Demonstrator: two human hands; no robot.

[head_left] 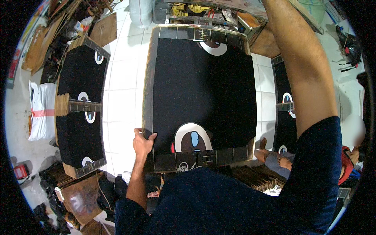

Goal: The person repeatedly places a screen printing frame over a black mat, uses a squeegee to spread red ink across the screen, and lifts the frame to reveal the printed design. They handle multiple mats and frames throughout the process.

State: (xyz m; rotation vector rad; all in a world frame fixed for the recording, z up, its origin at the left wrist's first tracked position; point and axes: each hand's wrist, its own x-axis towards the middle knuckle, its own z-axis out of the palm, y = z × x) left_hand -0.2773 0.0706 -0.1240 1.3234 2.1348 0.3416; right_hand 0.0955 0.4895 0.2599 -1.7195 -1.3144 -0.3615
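A large board (pixel 148 90) lies in front of me, covered by a black fabric panel (pixel 203 90). White-ringed cartoon eye shapes mark the panel, a near eye (pixel 193 138) at the bottom and a far eye (pixel 212 46) cut off at the top. Dark strips with pale ruled lines border it at both ends. My left hand (pixel 143 144) grips the board's left edge near its lower corner, thumb on top and fingers at the outer side. My right arm (pixel 301 58) stretches forward on the right; its hand is beyond the top of the view.
On the left stands a stack of boards (pixel 80 133) with similar black panels; another row of panels (pixel 284 84) lies at right. A seated person's hand (pixel 285 162) shows at lower right. White cords (pixel 187 167) lie by the near edge, and a white wrapped bundle (pixel 42 111) sits far left.
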